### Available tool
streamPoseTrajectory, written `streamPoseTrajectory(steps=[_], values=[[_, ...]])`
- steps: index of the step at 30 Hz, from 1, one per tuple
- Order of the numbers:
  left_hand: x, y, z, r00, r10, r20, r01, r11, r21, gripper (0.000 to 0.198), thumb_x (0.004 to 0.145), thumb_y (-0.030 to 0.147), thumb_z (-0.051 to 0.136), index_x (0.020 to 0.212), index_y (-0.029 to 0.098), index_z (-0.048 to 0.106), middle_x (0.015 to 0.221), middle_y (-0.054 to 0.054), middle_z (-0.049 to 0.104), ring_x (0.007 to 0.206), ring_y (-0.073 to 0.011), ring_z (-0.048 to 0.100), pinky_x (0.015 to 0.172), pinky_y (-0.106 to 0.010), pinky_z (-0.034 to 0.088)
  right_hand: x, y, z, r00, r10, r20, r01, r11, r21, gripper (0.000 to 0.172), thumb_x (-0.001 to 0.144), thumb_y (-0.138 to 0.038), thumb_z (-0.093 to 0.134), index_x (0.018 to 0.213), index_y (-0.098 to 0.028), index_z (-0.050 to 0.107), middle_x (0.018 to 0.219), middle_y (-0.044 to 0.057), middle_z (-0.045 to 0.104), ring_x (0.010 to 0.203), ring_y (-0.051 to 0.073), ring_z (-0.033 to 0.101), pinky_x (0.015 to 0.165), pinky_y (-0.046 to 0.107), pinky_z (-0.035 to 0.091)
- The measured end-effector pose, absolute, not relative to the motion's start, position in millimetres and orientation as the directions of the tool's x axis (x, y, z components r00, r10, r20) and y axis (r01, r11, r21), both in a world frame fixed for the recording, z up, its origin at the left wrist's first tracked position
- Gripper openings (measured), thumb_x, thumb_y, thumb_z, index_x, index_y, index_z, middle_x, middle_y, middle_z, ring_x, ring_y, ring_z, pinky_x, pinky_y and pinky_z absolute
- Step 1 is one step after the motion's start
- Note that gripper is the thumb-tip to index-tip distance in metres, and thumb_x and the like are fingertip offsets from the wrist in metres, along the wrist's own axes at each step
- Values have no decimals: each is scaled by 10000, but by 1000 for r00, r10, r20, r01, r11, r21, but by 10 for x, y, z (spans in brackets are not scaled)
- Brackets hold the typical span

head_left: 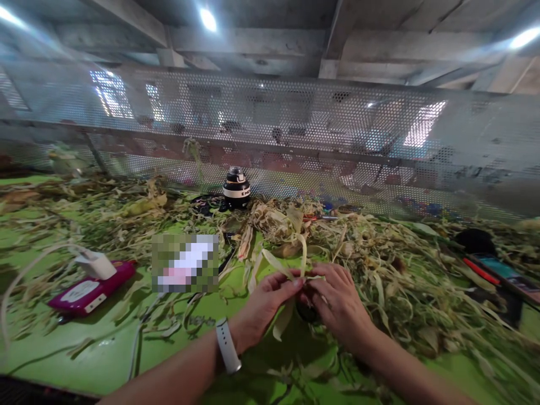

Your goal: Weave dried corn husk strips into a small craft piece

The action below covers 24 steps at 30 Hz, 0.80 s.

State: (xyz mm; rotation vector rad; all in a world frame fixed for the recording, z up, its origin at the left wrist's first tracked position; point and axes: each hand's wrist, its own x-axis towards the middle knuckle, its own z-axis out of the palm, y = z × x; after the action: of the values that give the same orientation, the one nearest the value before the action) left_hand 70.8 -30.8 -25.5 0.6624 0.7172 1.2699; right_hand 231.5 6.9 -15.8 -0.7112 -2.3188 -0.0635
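Observation:
Over the green table top (257,365), my left hand (265,304) and my right hand (340,298) meet with their fingertips almost touching. Both are closed on pale leaf strips (302,253) that look like dried husk. One strip rises from between the fingers; another leans left, and a broad piece (283,322) hangs below. Partly covered by my right hand is a small dark round thing (307,311) whose kind I cannot make out. A white band (228,346) circles my left wrist.
Dried leaf strips (405,270) are heaped right and behind. A black canister (237,188) stands ahead, before a perforated metal screen (270,124). Left lie a magenta power strip (95,289), a white charger (96,264) and cables. A phone-like device (506,273) lies far right.

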Motion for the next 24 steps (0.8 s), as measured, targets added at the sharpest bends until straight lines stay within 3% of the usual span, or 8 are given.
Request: streamPoseTrajectory(steps=[3,9,15,20,24], values=[[710,-308,-220,121,990,-71,-523,124,843,292,590,261,779,822,116,677,756,-40,683,698,-132,592,722,-257,457,2327,70,-114,-634,442,634,505,858,-93,165,840,-124,479,813,-190,628,917,65,627,910,203,516,829,373,407],[736,-325,-193,-102,995,-21,-401,-22,916,223,588,289,764,664,145,611,637,0,626,665,-143,568,695,-268,445,2303,6,-98,-689,324,648,512,851,118,151,829,-131,501,862,-191,636,858,58,636,904,201,536,928,396,360],[772,-331,-195,-162,987,-10,-358,-49,932,249,583,315,758,643,150,581,604,24,573,642,-127,512,658,-247,400,2262,-42,-242,-755,299,583,493,846,204,207,841,-110,441,916,-185,619,896,64,635,917,210,528,996,419,310],[771,-290,-268,-148,989,9,-393,-67,917,257,601,323,746,682,153,570,639,21,591,663,-126,519,689,-255,401,2239,-36,-287,-777,311,547,487,848,210,218,831,-79,422,911,-174,601,924,70,618,932,210,515,1010,427,289],[770,-281,-272,-166,985,-57,-467,-28,884,221,604,267,745,692,156,575,655,16,612,669,-123,535,689,-248,406,2224,-23,-247,-744,388,544,537,831,142,187,852,-106,410,797,-179,574,795,50,585,794,197,505,941,425,334]])
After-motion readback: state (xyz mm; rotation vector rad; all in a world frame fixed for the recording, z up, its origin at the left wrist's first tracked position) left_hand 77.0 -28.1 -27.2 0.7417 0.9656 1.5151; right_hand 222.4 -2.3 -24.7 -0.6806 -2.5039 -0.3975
